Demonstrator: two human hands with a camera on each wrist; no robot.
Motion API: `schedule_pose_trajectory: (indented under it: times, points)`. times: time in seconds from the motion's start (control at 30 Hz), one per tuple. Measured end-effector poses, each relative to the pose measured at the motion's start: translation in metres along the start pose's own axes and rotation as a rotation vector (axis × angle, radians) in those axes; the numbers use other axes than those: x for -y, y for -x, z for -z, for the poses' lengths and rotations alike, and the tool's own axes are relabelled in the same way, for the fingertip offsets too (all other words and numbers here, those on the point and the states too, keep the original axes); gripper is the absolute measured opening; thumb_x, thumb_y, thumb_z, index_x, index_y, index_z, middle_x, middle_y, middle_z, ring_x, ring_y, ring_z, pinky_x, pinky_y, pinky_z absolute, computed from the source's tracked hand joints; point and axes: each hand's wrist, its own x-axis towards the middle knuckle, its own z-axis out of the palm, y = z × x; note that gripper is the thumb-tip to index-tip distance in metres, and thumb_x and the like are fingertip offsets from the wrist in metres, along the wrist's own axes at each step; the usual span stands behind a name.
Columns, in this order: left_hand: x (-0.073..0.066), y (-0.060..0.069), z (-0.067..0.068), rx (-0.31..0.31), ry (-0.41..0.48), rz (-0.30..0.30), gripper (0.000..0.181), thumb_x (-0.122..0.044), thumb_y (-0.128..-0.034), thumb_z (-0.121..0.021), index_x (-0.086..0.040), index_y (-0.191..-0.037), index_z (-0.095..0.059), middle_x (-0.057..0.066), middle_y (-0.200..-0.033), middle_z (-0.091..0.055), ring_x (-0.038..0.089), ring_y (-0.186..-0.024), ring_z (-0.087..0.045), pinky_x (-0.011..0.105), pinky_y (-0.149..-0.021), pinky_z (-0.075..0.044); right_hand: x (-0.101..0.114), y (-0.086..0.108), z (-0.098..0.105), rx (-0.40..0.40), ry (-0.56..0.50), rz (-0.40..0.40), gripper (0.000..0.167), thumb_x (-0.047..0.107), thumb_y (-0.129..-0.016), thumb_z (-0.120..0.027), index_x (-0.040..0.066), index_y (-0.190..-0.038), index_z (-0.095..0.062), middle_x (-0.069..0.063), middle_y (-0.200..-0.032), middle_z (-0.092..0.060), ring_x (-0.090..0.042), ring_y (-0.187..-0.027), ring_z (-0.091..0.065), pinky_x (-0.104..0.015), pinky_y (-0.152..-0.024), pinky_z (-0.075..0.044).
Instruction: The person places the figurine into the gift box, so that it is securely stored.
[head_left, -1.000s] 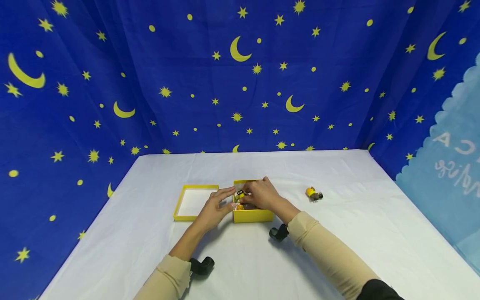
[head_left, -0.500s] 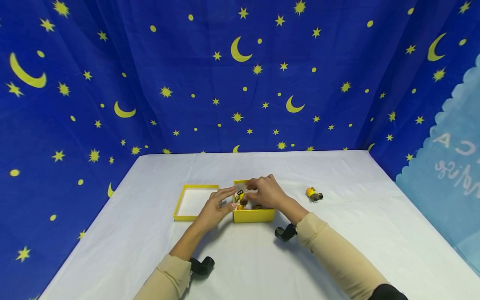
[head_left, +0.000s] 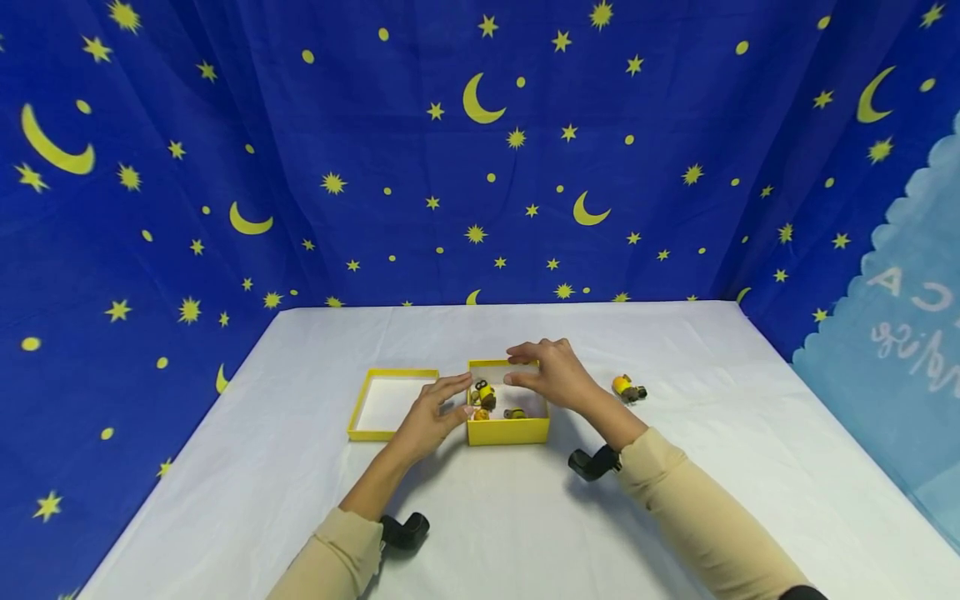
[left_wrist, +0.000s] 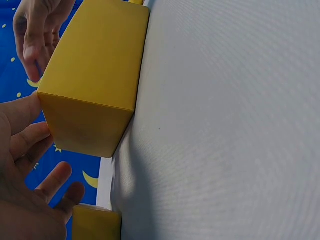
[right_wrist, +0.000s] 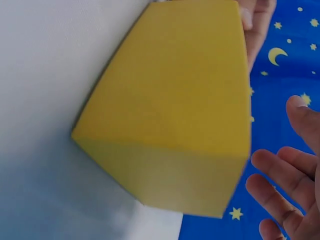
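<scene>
Yellow box [head_left: 507, 431]: sits open-topped on the white tablecloth [head_left: 480, 525], near the middle. Inside, toward the left: a goggled figurine [head_left: 486, 394], yellow and dark. Just in front of it: a small orange-yellow piece [head_left: 481, 415]. Farther right, beside the front wall: a low yellow-grey figurine [head_left: 515, 413], partly hidden.

Left hand [head_left: 427, 421]: rests at the box's left side, thumb and fingers spread and nearly straight, touching the edge without gripping. Right hand [head_left: 555, 375]: hovers over the box's right part, thumb parted from gently bent fingers, holding nothing; in the right wrist view, clear of the nearer walls.

Just left of the box: a shallow yellow lid [head_left: 371, 436], white inside upward. Well to the right: another figurine [head_left: 628, 388], lying on the tablecloth. Behind: blue backdrop [head_left: 420, 150] with yellow moons and stars.
</scene>
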Motion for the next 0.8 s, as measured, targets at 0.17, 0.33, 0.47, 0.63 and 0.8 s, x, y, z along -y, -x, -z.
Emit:
schedule_pose_trajectory:
  times: [0.17, 0.33, 0.47, 0.63, 0.8]
  points:
    - [0.0, 0.001, 0.0, -0.001, 0.011, 0.002, 0.046, -0.016, -0.09, -0.063, -0.007, -0.134, -0.052, 0.005, -0.144, -0.047, 0.03, -0.135, -0.035, 0.053, -0.111, -0.033, -0.007, 0.009, 0.01, -0.025, -0.016, -0.023, 0.045, 0.037, -0.082, -0.071, 0.014, -0.119, -0.065, -0.002, -0.106, -0.073, -0.018, -0.084, -0.058, -0.039, -0.086, -0.034]
    - [-0.001, 0.002, -0.001, -0.02, -0.027, -0.032, 0.045, -0.015, -0.0902, -0.062, -0.006, -0.133, -0.053, 0.005, -0.142, -0.049, 0.031, -0.132, -0.037, 0.054, -0.107, -0.036, -0.015, 0.02, 0.02, -0.049, -0.043, -0.07, 0.045, 0.035, -0.081, -0.073, 0.016, -0.121, -0.064, -0.002, -0.107, -0.071, -0.015, -0.075, -0.051, -0.036, -0.084, -0.033]
    - [-0.001, 0.003, -0.001, -0.017, -0.033, -0.035, 0.046, -0.015, -0.0901, -0.062, -0.006, -0.134, -0.052, 0.004, -0.142, -0.048, 0.031, -0.13, -0.037, 0.054, -0.106, -0.037, -0.024, 0.027, 0.028, -0.064, -0.041, -0.092, 0.046, 0.034, -0.08, -0.073, 0.016, -0.122, -0.064, -0.002, -0.109, -0.071, -0.02, -0.09, -0.057, -0.038, -0.085, -0.033]
    - [-0.003, 0.002, 0.0, 0.004, -0.002, 0.031, 0.047, -0.014, -0.0904, -0.062, -0.007, -0.136, -0.051, 0.0, -0.145, -0.046, 0.028, -0.135, -0.034, 0.051, -0.111, -0.033, -0.035, 0.036, 0.04, -0.069, -0.039, -0.126, 0.047, 0.035, -0.081, -0.073, 0.017, -0.123, -0.063, -0.002, -0.109, -0.07, -0.023, -0.099, -0.057, -0.039, -0.087, -0.033]
    - [-0.002, 0.001, 0.0, 0.004, -0.003, 0.047, 0.047, -0.015, -0.0905, -0.062, -0.008, -0.136, -0.051, -0.001, -0.145, -0.046, 0.026, -0.137, -0.032, 0.05, -0.113, -0.031, -0.05, 0.044, 0.05, -0.049, -0.026, -0.188, 0.054, 0.046, -0.08, -0.07, 0.018, -0.125, -0.061, -0.006, -0.111, -0.068, -0.024, -0.1, -0.055, -0.037, -0.084, -0.035]
